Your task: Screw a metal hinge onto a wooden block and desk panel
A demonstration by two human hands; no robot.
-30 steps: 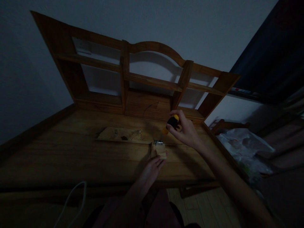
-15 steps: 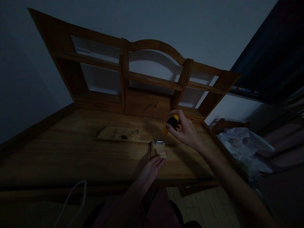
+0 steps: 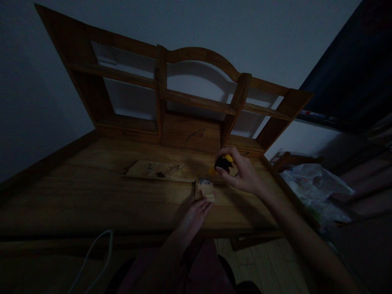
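Observation:
The room is dim. My right hand (image 3: 240, 171) is closed around the black and yellow handle of a screwdriver (image 3: 223, 163). Its tip points down-left at a small metal fitting (image 3: 203, 181) on top of a small wooden block (image 3: 206, 191). My left hand (image 3: 196, 214) lies on the wooden desk (image 3: 92, 192) with its fingers stretched out, the fingertips against the near side of the block. A flat wooden board (image 3: 154, 170) lies just left of the block.
A wooden shelf unit (image 3: 190, 98) rises at the back of the desk against the wall. A white cable (image 3: 92, 255) hangs at the lower left. Crumpled clear plastic (image 3: 312, 190) lies on the floor to the right, past the desk's edge.
My right hand has lowered slightly with the screwdriver, closer to the fitting. My left hand has stayed against the block. The view has shifted a little.

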